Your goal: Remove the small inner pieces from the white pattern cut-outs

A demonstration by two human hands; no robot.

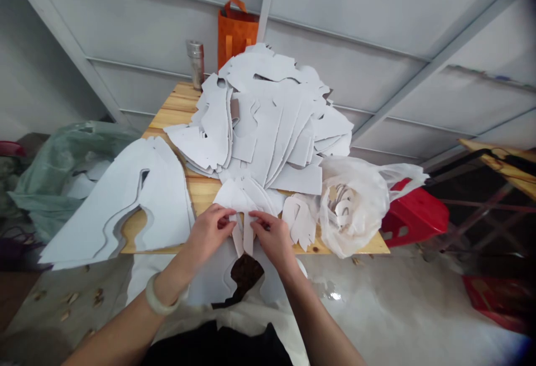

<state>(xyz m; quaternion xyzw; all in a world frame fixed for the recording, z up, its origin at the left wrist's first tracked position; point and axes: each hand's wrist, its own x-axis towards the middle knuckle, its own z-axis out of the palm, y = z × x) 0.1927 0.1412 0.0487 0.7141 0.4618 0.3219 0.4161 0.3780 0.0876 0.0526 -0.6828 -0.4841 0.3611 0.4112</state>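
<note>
Pinching the cut paper [239,203], the left hand [210,227] and the right hand [273,237] are before the paper pile [268,114]; a plastic bag [363,198] sits at the pile's near right.

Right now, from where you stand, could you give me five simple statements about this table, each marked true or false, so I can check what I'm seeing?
1. The fingertips of the left hand and right hand are on pale strips. True.
2. The bracelet is on the right wrist. False: the bracelet is on the left wrist.
3. An orange bag stands beyond the heap of white pieces. True.
4. The metal flask lies on its side. False: the metal flask stands upright.
5. The green bag is to the right of the table. False: the green bag is left of the table.
</note>
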